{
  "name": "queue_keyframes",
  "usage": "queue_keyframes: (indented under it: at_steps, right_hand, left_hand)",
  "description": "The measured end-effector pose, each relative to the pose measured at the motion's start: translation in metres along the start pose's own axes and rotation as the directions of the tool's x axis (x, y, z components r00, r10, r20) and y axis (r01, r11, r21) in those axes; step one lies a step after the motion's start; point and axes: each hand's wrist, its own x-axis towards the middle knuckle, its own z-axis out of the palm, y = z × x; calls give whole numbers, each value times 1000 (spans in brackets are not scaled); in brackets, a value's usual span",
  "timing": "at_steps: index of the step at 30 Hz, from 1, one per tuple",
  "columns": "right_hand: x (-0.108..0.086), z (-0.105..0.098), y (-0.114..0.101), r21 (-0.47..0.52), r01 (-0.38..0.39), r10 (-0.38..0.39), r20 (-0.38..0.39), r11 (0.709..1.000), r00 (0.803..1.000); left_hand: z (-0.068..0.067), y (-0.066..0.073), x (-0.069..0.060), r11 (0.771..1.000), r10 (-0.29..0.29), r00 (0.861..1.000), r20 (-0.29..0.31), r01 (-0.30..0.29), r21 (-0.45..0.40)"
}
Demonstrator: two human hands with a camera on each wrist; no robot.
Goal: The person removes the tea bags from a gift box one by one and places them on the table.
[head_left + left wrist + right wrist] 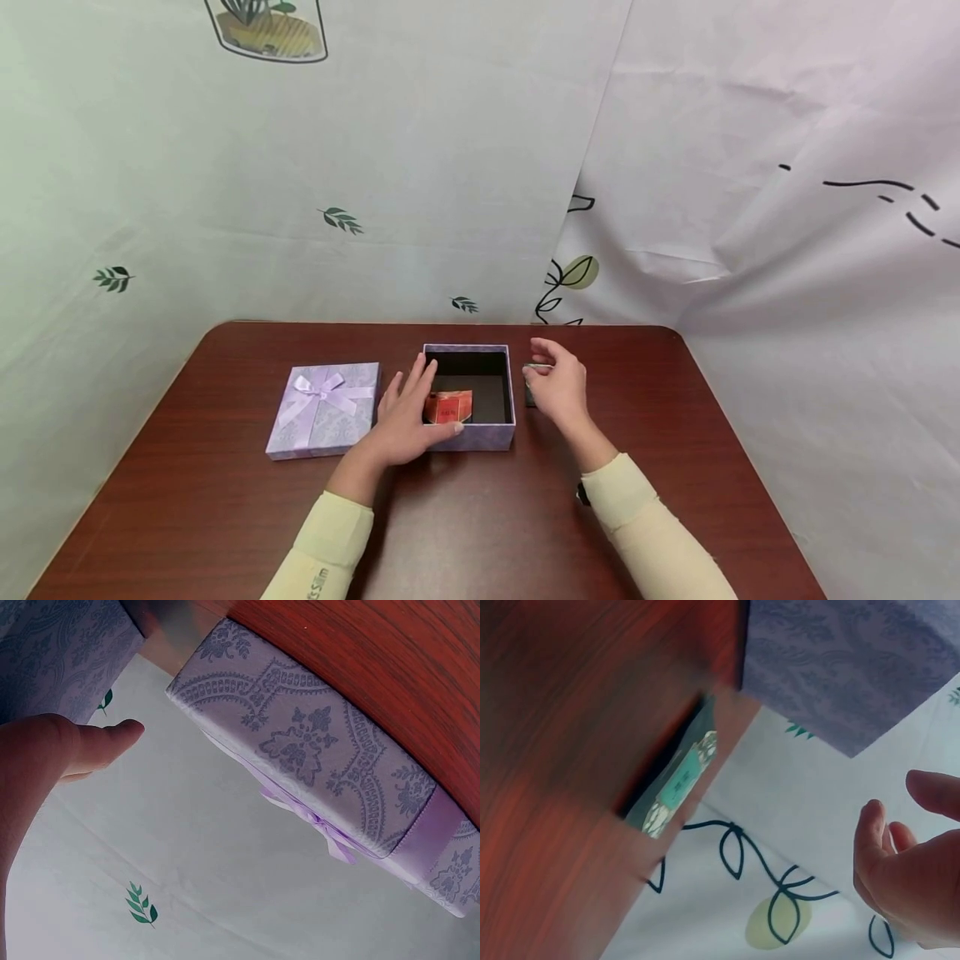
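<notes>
**A:** Where do the hands stand?

**B:** The left hand (408, 423) lies over the left side of the lidless lavender patterned cardboard box (480, 438), mid-frame, its fingers extended and its thumb along the front rim. How firmly it presses, I can't tell.

**A:** And the right hand (558, 387)?

**B:** Right of the box, above the flat dark-green packet with a teal label (680, 780). The right wrist view shows thumb and fingers parted and loosely bent, holding nothing. The packet lies apart from them on the reddish-brown wooden table (480, 517).

**A:** Anything inside the box?

**B:** A thin orange-red packet (453, 407), towards the front left of the dark interior. The lavender square lid with a ribbon bow (324, 421) sits on the table at the left of the frame.

**A:** How would you handle the green packet well?

**B:** It looks thin, so I'd bring the fingertips low and pinch it by its long edges, rather than press from above and slide it. I'd keep the left hand light, steadying the box without bending its wall, and carry the packet clear of the right rim.
</notes>
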Motion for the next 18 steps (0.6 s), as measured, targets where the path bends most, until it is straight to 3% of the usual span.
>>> queue_keyframes:
  at_steps: [10, 18]
  right_hand:
    - [-8, 7, -16, 83, 74, -78, 47, 994, 996]
    - [-15, 12, -25, 81, 58, -70, 146, 995, 987]
  left_hand:
    - [-1, 2, -1, 1000, -5, 1000, -4, 5, -4]
    - [-1, 1, 0, 1000, -13, 1000, 2, 13, 4]
